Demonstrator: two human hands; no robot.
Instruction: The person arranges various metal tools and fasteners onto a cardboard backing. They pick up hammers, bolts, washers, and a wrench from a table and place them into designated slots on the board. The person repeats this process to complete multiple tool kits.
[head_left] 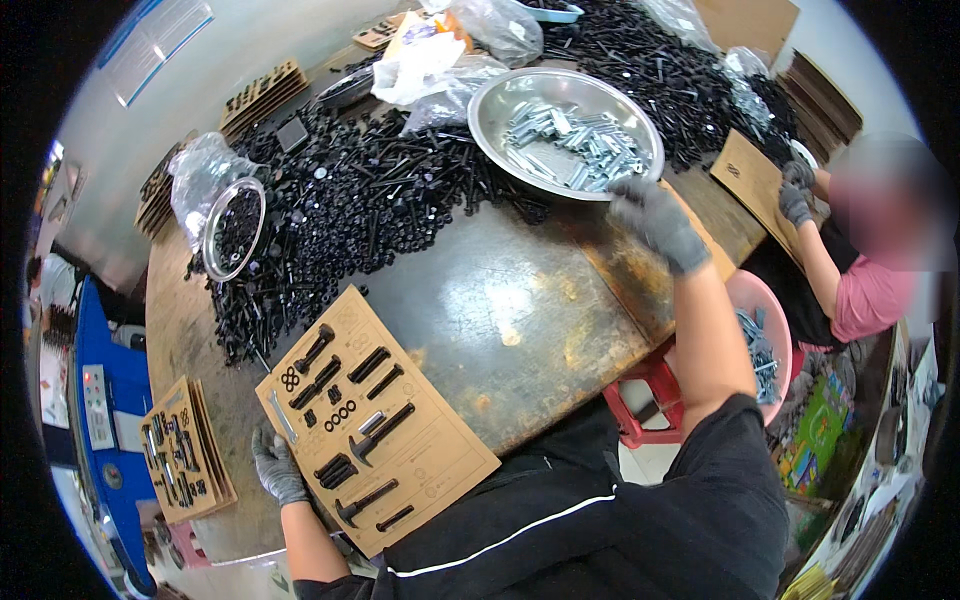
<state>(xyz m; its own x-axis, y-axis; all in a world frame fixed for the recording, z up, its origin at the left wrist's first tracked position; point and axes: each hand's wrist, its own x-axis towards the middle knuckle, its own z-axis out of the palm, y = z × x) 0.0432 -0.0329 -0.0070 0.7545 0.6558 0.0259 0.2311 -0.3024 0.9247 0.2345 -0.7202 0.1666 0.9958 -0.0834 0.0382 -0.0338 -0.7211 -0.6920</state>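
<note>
A brown cardboard sheet (pixel 440 470) lies slanted over the table's near edge, close to my body. Black bolts, nuts and rings sit on it in groups, along with a silver wrench (pixel 283 415) and a short silver sleeve (pixel 371 421). My left hand (pixel 278 466), in a grey glove, grips the sheet's left edge. At the near right rim of a wide metal bowl (pixel 645 125) is my gloved right hand (pixel 655 225). Motion smears its fingers, so whether anything is in them cannot be made out. Silver metal tubes (pixel 575 140) lie in the bowl.
Loose black bolts and nuts (pixel 350 200) cover the table's far side. Filled cardboard sheets (pixel 180 450) are stacked at left. A small metal bowl (pixel 235 230) stands among the hardware. A pink tub (pixel 760 350) is at right, where a co-worker (pixel 870 290) handles another sheet.
</note>
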